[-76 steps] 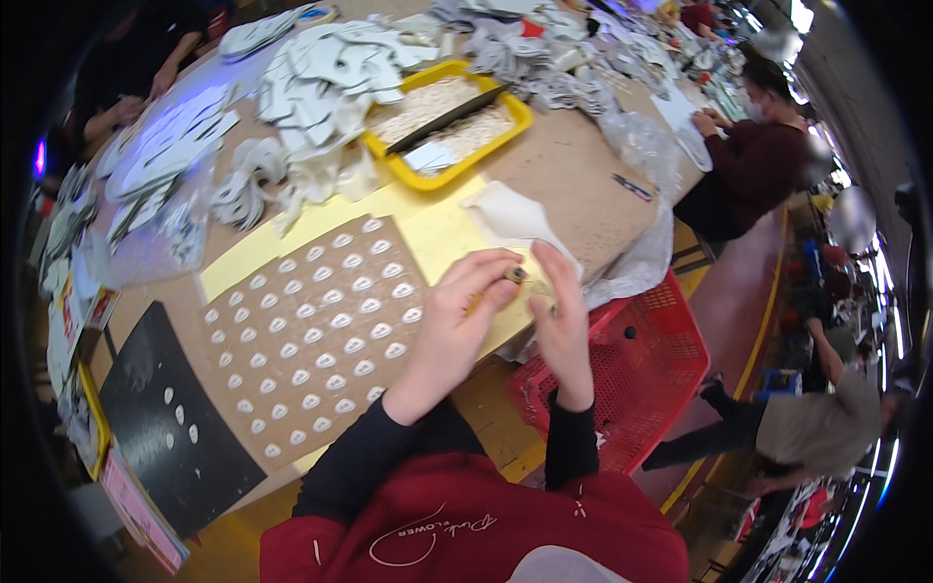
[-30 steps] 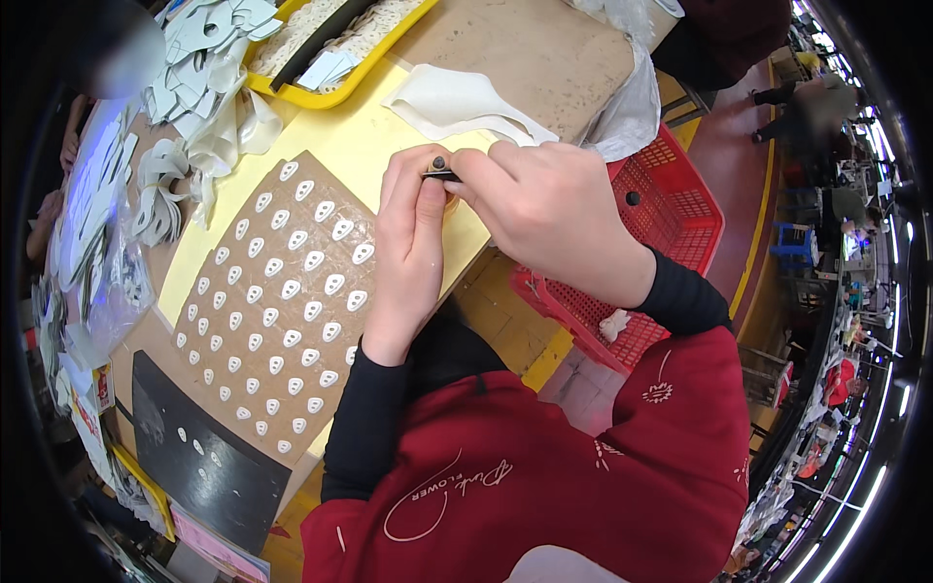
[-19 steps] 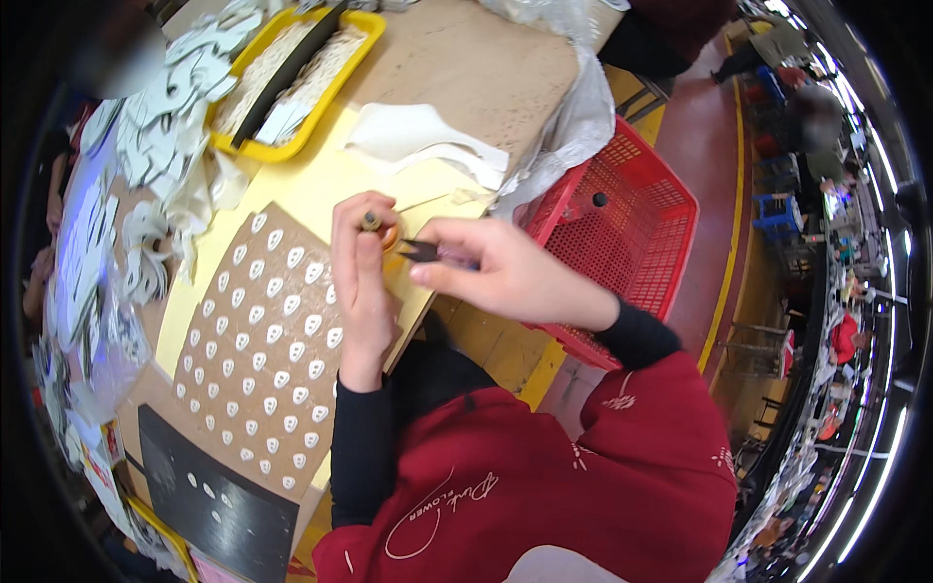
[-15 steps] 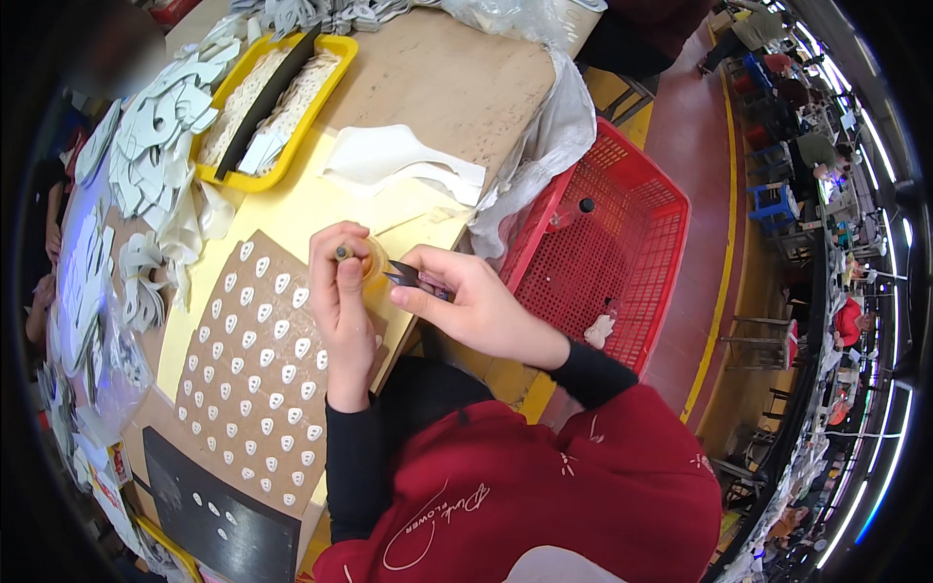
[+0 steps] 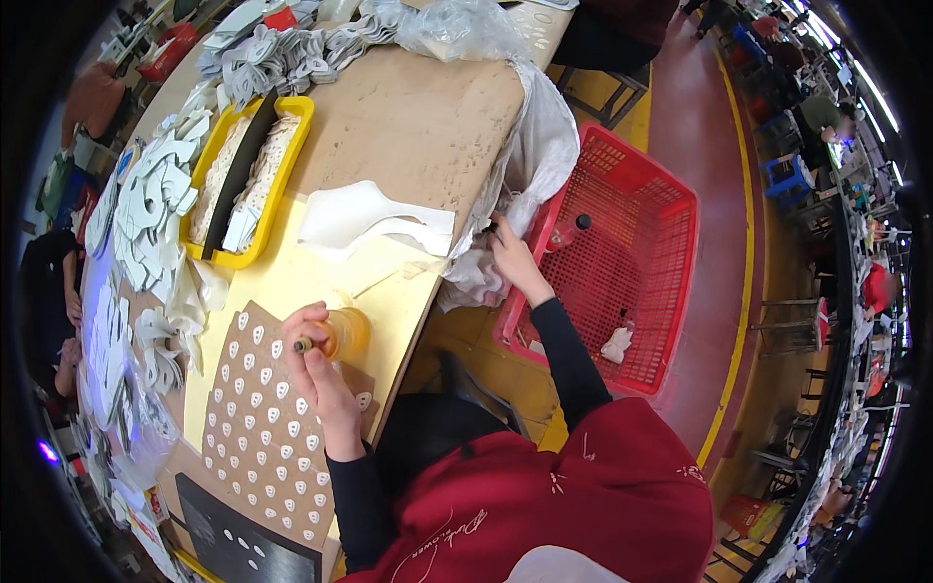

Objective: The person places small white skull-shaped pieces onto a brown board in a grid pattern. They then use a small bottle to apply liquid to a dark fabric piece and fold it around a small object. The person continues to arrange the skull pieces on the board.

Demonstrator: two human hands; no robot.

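Head view: left hand [image 5: 328, 389], fingers curled, grips an amber bottle [image 5: 350, 330] beside the table's [image 5: 418, 112] near edge; right hand [image 5: 515, 260], at grey plastic sheeting [image 5: 544, 146] draping that edge, has undeterminable opening and hold.

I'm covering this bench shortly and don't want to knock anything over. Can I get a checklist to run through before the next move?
1. Left hand gripping the amber bottle: ok.
2. Amber bottle upright: cannot tell from this overhead view.
3. Right hand free of tools: cannot tell; its fingertips are by the crumpled plastic.
4. White pieces spaced apart on the brown board: ok.
5. Yellow tray clear of the brown board: ok.
6. Red basket emptied: not ok; a dark-capped bottle and white scrap lie inside.
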